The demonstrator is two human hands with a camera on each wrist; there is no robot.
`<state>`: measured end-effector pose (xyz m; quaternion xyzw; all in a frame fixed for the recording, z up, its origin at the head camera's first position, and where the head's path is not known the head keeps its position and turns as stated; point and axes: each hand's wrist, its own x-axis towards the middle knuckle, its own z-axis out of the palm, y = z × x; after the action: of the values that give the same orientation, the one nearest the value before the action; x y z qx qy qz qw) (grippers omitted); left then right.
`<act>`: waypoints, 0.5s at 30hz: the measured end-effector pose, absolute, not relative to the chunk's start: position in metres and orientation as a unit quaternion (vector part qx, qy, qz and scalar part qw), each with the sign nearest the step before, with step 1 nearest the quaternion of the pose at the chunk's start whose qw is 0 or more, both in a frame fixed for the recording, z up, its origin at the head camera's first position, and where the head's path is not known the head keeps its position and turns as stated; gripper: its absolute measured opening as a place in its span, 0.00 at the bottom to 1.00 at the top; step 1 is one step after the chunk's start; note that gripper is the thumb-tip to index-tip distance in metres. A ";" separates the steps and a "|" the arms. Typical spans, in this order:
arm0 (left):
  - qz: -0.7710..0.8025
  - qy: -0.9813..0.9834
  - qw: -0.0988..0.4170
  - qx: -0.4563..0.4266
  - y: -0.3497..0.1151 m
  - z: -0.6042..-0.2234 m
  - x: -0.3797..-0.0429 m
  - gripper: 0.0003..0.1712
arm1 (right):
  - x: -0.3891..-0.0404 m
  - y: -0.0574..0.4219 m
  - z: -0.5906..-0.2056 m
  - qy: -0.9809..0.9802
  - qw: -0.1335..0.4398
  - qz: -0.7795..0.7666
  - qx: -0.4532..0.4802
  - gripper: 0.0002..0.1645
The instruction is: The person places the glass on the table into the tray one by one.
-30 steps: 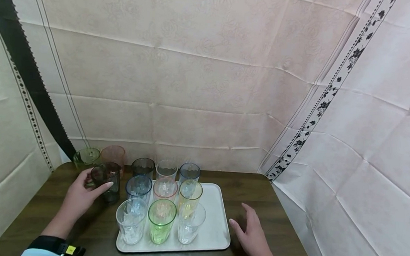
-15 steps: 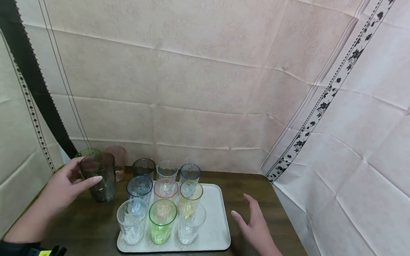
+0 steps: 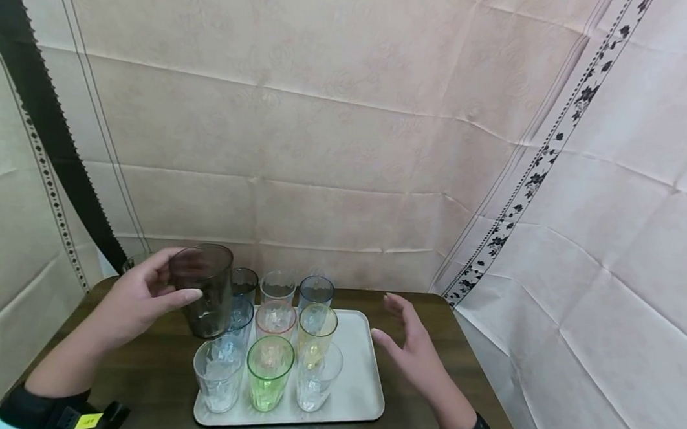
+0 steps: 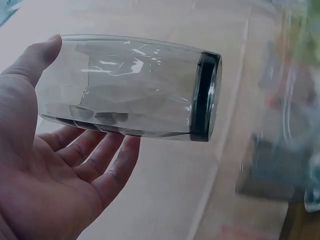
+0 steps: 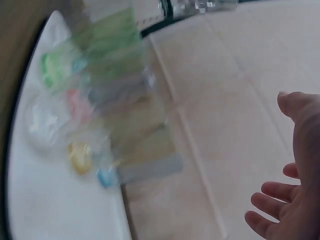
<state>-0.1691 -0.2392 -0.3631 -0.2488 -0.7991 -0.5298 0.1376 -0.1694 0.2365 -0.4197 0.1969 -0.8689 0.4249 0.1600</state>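
My left hand [image 3: 137, 298] holds a smoky grey drinking glass [image 3: 213, 298] between thumb and fingers, raised over the left back part of the tray. In the left wrist view the grey glass [image 4: 135, 90] lies across the picture, its thick dark base pointing right. On the white tray [image 3: 355, 377] stand several tumblers in rows: a green-tinted glass [image 3: 269, 379] at the front middle, a clear glass [image 3: 218, 383] to its left, a pink-rimmed glass [image 3: 276, 321] behind. My right hand [image 3: 414, 354] hangs beside the tray's right edge, fingers spread and holding nothing.
A dark wooden table [image 3: 431, 329] carries the tray. Pale patterned cloth [image 3: 347, 143] hangs behind and at both sides. Behind my left hand shows a bit of another glass's rim [image 3: 134, 262] near the back left corner.
My left hand has raised the grey glass and brought it rightward to the tray, now hiding the pink glass at the back left. My right hand has moved farther back and slightly left.
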 end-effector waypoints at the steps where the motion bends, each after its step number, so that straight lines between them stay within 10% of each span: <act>1: -0.535 -0.793 0.131 -0.258 -0.234 -0.361 -0.169 0.32 | -0.171 0.232 -0.415 -0.864 0.158 0.429 0.213 0.41; 15: -0.566 -0.771 0.053 -0.288 -0.170 -0.359 -0.172 0.37 | -0.173 0.148 -0.375 -0.780 0.072 0.512 0.353 0.37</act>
<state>-0.1724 -0.1704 -0.3593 -0.2881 -0.7706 -0.5661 0.0529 -0.1728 0.1475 -0.3746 0.3528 -0.7797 0.5123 0.0716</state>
